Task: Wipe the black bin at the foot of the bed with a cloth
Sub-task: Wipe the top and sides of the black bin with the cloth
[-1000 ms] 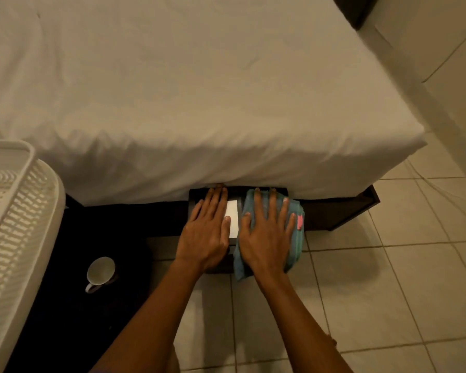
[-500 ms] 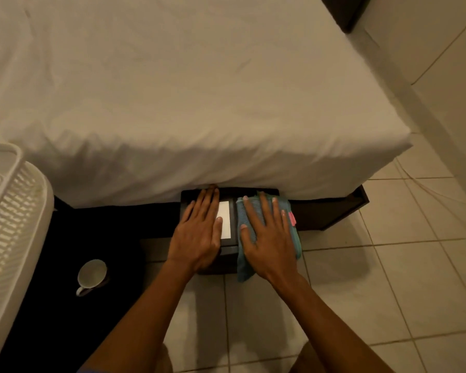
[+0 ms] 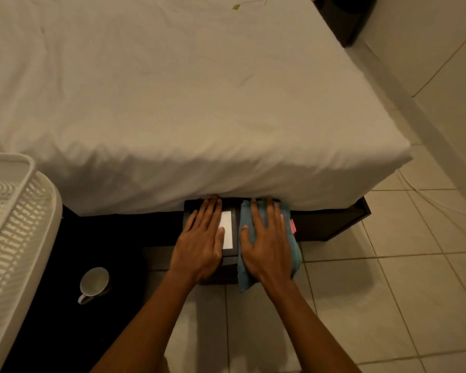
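Black bin sits on floor at foot of bed, far edge under sheet. L hand flat on lid, fingers spread, gripping nothing. R hand flat, pressing blue cloth onto bin's right side. Mug near left.

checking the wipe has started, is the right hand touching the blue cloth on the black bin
Touching: the head view shows the right hand pressed flat on the blue cloth, which lies over the black bin.
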`<state>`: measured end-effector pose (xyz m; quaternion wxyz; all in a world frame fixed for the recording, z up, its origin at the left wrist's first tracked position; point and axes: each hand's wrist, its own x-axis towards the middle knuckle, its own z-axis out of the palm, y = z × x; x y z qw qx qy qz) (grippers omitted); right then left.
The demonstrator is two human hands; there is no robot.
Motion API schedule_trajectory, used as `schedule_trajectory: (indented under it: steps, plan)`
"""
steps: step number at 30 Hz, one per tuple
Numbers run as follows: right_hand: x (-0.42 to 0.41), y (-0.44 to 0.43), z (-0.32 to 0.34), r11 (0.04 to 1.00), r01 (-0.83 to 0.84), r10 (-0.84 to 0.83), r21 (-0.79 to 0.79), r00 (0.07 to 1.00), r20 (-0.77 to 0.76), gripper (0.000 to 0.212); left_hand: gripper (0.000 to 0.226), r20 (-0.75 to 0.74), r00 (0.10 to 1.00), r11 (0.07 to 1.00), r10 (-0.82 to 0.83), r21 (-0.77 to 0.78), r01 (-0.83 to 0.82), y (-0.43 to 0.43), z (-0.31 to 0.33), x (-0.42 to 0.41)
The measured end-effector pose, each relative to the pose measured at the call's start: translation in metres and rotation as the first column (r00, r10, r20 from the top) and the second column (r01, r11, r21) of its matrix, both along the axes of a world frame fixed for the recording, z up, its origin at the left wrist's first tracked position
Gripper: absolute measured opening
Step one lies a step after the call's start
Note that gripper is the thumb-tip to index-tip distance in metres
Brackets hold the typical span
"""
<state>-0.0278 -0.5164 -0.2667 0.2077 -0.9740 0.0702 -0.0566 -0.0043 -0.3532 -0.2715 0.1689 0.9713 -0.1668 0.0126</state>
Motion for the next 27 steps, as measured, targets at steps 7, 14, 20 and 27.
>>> schedule_trajectory:
  steps: [7, 14, 20, 27]
  plan:
    - [-0.014, 0.0, -0.005, 1.0, 0.007, -0.006, -0.02, 1.0, 0.025, 0.067, 0.061, -0.004, 1.0, 1.0, -0.01, -0.001, 0.01, -0.001, -0.002, 0.0]
    - [0.007, 0.019, 0.002, 0.959, 0.282, -0.284, -0.039, 0.957, -0.053, 0.069, 0.06, 0.012, 1.0, 1.0, -0.014, -0.015, 0.014, 0.0, -0.001, -0.001]
    - [0.0, 0.005, 0.005, 0.992, -0.115, 0.114, -0.043, 0.993, -0.029, 0.069, 0.061, 0.001, 1.0, 1.0, -0.008, -0.019, 0.008, 0.0, -0.003, 0.0]
    - [0.008, 0.013, 0.0, 0.975, 0.216, -0.218, -0.044, 0.975, -0.036, 0.068, 0.061, 0.008, 1.0, 1.0, -0.008, 0.001, 0.008, 0.0, -0.002, 0.0]
